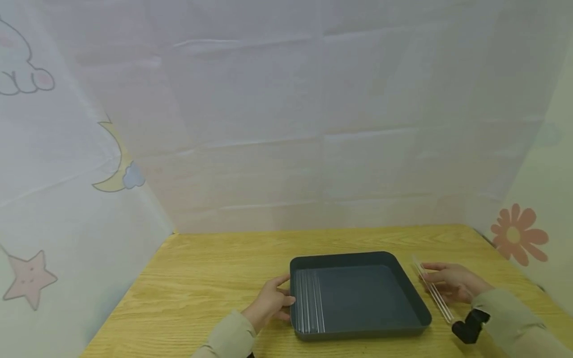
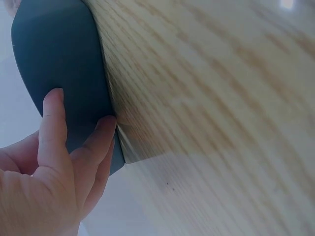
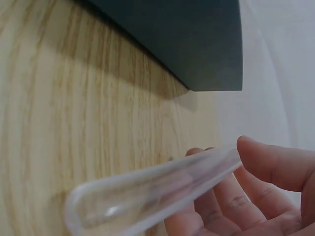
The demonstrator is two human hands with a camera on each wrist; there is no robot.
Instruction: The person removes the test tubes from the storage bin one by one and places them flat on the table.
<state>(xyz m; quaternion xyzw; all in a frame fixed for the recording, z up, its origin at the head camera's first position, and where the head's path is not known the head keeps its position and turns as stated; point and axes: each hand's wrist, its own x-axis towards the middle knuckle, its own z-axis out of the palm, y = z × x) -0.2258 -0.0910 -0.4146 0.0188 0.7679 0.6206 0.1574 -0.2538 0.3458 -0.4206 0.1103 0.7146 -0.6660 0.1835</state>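
Your wood-grain table (image 1: pixel 215 278) at six o'clock, a creased pale sheet (image 1: pixel 358 99) at twelve; at your nine, a yellow moon (image 1: pixel 125 159) with blue cloud (image 1: pixel 134 176); pink star (image 1: pixel 30 277) near eight, cartoon animal (image 1: pixel 13 64) partly cut off at ten; red flower (image 1: pixel 513 234) just past three

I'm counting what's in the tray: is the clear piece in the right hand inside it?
No, the right hand holds the clear piece outside the tray, to its right.

Sheltered tabletop workspace, wider setting indeterminate: a yellowish wood-grain table (image 1: pixel 215 278) bounded by creased, pale sheet-like walls (image 1: pixel 250 99) bearing a yellow crescent moon (image 1: pixel 115 183), pink five-pointed star (image 1: pixel 30 279) and orange-red flower (image 1: pixel 513 234).
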